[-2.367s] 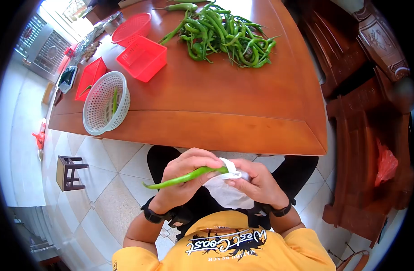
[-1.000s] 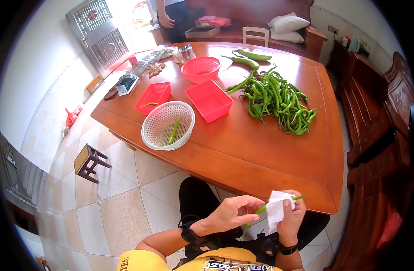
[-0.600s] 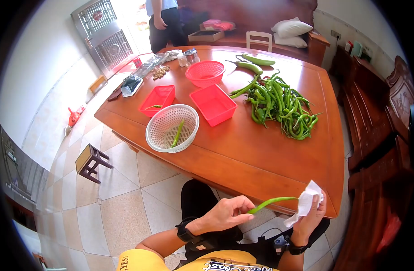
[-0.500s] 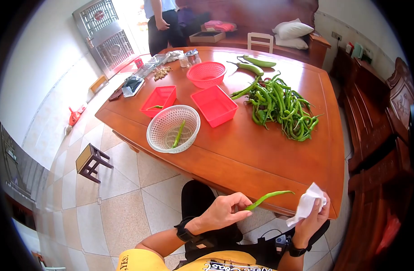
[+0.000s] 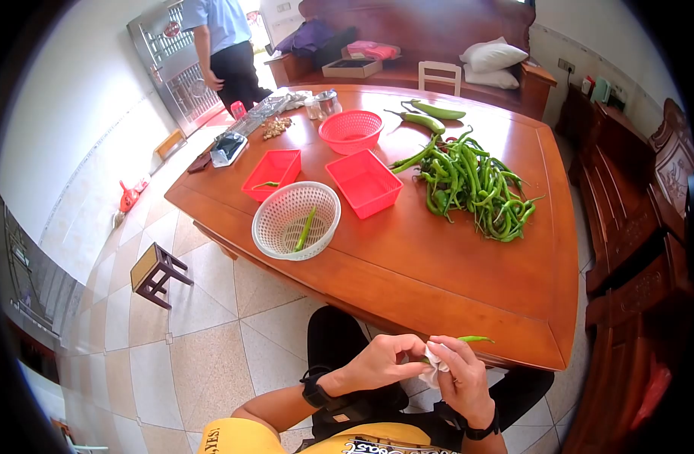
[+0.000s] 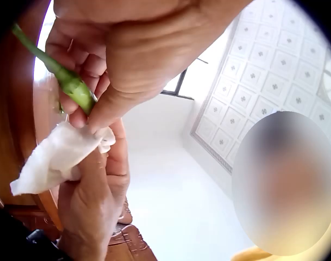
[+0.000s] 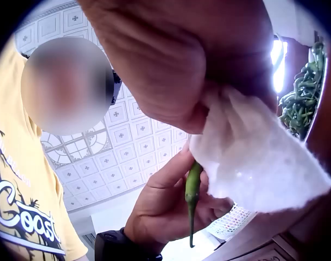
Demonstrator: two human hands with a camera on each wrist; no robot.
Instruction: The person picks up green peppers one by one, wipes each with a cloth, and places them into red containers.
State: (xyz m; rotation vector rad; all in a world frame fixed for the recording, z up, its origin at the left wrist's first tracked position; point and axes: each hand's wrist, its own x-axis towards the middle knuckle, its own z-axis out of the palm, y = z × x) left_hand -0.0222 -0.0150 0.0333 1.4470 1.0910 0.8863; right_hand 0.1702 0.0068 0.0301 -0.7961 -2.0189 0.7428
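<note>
Now left fingers (image 5: pixel 404 343) pinch pepper (image 6: pixel 76 91), right fingers (image 5: pixel 456 359) grip tissue (image 6: pixel 50 159) round it; white basket (image 5: pixel 260 228), pepper heap (image 5: pixel 471 181) on table (image 5: pixel 437 276).

Above left hand (image 5: pixel 378 363) and right hand (image 5: pixel 468 382), the head view looks down across the desk (image 5: pixel 437 280); close to each, wrist views face upward, sharing cloth (image 7: pixel 257 157) and ceiling (image 6: pixel 279 60).

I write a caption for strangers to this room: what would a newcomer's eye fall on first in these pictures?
Probably the heap of green peppers, on the right of the wooden table in the head view. Next, the three red containers and the white basket to the heap's left. By the near edge, the left hand pinches a single pepper, and the right hand holds a white cloth or tissue against it.
</note>
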